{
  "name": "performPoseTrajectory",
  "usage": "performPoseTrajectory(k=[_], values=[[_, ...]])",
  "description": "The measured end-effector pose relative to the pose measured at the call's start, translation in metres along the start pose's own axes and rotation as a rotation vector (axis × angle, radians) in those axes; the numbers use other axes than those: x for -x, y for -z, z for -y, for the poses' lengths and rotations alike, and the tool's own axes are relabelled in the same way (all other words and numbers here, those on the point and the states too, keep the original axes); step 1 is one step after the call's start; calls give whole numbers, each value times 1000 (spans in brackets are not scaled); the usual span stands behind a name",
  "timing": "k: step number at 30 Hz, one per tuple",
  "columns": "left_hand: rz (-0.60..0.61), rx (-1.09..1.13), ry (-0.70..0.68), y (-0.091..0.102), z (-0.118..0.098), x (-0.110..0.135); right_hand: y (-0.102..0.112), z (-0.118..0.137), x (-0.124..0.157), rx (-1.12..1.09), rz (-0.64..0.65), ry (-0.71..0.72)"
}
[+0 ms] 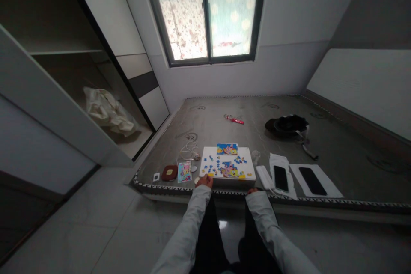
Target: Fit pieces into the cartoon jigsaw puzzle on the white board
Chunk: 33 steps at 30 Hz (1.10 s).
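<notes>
No text, label, brand, number or sign can be read anywhere. The white board (227, 163) at the mattress's (337, 145) near edge carries only blue and yellow cartoon print, too small to show lettering. The small picture card (184, 171) left of it, toward the near left corner, is just as illegible.

Puzzle board at the near edge of a bare mattress
A white puzzle board (227, 165) is touched at its near left corner by the left hand (204, 181); the right hand (252, 190) is seen at its near right edge; two phones (281, 178) are laid to the right.
</notes>
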<state>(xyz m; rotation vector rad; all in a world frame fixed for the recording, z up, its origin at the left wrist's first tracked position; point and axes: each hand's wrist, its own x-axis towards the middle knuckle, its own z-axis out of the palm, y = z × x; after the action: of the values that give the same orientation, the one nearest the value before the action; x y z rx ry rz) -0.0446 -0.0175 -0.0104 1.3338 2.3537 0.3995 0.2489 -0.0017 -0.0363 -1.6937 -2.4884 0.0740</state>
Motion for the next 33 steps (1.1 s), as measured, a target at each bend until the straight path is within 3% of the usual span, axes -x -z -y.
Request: performPoseTrajectory(k=[11,27,33], values=[[-2,25,-40,2,-3,5,-25,-14,4,-114,29,-107],[52,15,-48,9,-15,8,-30,-13,1,-201,26,-132],[46,-81,-189,6,-21,15,-26,-12,0,-184,62,-157]])
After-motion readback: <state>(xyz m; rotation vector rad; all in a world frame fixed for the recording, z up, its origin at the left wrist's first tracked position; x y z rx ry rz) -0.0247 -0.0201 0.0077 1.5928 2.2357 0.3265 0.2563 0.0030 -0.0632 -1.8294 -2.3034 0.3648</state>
